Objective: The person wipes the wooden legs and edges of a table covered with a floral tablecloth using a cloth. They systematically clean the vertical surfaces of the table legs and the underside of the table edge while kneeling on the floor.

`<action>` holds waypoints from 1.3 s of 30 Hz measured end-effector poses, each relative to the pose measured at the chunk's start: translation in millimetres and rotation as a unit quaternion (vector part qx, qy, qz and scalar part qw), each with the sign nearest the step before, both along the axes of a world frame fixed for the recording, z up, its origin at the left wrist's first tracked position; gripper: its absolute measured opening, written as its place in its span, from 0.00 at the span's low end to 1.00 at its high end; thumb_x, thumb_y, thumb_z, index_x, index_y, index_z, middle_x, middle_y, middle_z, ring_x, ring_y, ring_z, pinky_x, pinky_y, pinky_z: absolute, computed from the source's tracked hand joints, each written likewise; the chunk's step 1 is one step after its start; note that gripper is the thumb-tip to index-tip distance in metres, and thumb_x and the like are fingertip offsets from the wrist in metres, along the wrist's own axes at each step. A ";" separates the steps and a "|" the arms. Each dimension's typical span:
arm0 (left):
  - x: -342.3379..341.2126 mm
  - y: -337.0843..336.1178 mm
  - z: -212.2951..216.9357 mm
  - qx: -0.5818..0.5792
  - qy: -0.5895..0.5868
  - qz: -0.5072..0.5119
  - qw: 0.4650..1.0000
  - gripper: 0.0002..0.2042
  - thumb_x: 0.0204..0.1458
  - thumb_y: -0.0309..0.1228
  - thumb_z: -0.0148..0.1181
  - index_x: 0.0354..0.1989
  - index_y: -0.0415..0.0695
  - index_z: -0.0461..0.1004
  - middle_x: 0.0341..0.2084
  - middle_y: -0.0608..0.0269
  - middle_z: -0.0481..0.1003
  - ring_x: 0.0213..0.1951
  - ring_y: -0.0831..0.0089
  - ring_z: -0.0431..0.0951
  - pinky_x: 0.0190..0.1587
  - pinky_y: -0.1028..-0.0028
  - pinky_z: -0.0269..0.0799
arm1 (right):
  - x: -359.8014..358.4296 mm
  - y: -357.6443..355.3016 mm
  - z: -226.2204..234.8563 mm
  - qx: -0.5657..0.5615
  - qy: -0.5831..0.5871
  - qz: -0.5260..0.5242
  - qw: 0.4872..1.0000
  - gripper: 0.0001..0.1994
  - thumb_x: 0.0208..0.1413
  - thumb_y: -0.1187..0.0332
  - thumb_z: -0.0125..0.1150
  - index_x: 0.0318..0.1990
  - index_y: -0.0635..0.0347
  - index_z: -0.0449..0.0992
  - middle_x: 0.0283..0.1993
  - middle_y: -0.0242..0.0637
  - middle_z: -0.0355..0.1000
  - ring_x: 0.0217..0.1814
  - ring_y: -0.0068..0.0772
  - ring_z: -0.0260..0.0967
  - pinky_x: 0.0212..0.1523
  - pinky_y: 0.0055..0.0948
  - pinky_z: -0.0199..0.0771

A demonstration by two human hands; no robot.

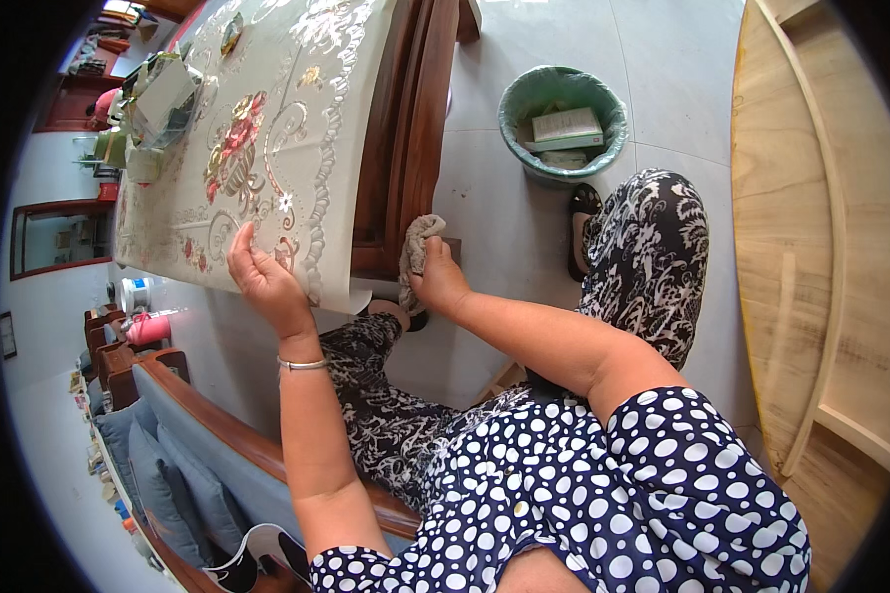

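Note:
My left hand (268,286) is at the near edge of a cream, flower-patterned tablecloth (297,119), fingers bent and closed on it. Some of its fingertips are hard to make out. A silver bangle (303,365) circles that wrist. In my right hand (439,280) is a bunched beige rag (421,240), pressed against the lower end of the dark wooden table side (405,128). The tablecloth's near corner curls up a little beside the wood.
A green-lined trash bin (562,124) holding a white box stands on the tiled floor beyond my knee. Pale wooden panels (791,237) rise at the right. At the left are a blue-cushioned sofa (183,474) and a cluttered far table end. My legs straddle the table corner.

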State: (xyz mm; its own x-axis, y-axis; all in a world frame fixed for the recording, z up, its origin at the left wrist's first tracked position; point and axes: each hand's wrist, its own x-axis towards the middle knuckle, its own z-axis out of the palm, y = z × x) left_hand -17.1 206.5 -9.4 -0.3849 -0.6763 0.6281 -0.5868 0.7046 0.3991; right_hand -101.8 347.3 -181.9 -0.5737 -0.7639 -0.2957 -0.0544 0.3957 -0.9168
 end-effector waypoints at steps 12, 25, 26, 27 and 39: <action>-5.8 -20.1 35.2 -0.148 -0.240 -0.062 0.957 0.18 0.60 0.30 0.55 0.57 0.38 0.67 0.54 0.51 0.71 0.57 0.54 0.68 0.62 0.58 0.57 | -53.6 -4.4 -38.9 0.010 -0.061 -0.097 0.993 0.30 0.48 0.67 0.65 0.57 0.57 0.57 0.60 0.57 0.59 0.57 0.64 0.65 0.57 0.50 0.68; -15.9 -36.3 30.7 0.040 -0.185 -0.061 0.980 0.16 0.63 0.31 0.52 0.54 0.35 0.70 0.52 0.51 0.71 0.56 0.58 0.69 0.62 0.64 0.61 | -54.9 -37.7 -9.8 -0.052 0.109 -0.044 0.992 0.41 0.44 0.80 0.60 0.68 0.51 0.50 0.66 0.52 0.51 0.65 0.61 0.53 0.62 0.50 0.63; -15.8 -34.4 31.8 0.040 -0.187 -0.055 0.980 0.15 0.62 0.29 0.52 0.54 0.35 0.69 0.53 0.53 0.71 0.56 0.59 0.70 0.61 0.65 0.61 | -61.6 -45.8 -13.5 -0.063 0.119 -0.068 0.988 0.39 0.45 0.81 0.58 0.67 0.51 0.52 0.66 0.52 0.52 0.64 0.61 0.54 0.61 0.51 0.64; -16.8 -32.0 32.9 0.044 -0.186 -0.055 0.980 0.15 0.62 0.28 0.52 0.54 0.35 0.69 0.53 0.53 0.71 0.56 0.60 0.70 0.61 0.65 0.62 | -71.9 -55.3 -14.7 -0.075 0.130 -0.093 0.984 0.38 0.45 0.81 0.56 0.66 0.50 0.54 0.65 0.51 0.53 0.63 0.61 0.55 0.59 0.53 0.64; -26.8 -17.6 35.9 0.117 -0.144 -0.059 0.981 0.15 0.64 0.27 0.50 0.56 0.33 0.67 0.57 0.52 0.68 0.60 0.63 0.66 0.65 0.65 0.56 | -325.3 -210.2 -12.7 -0.023 0.136 -0.131 0.982 0.32 0.47 0.74 0.57 0.63 0.51 0.59 0.60 0.60 0.60 0.59 0.69 0.61 0.58 0.54 0.67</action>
State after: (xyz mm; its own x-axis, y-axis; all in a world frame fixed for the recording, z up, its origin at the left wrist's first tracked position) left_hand -43.9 188.9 26.5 -0.6070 -0.7299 0.3143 -0.6195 0.6823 0.3882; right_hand -427.2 137.1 -194.6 -0.8054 -0.5883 -0.0717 -0.2023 0.3867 -0.8997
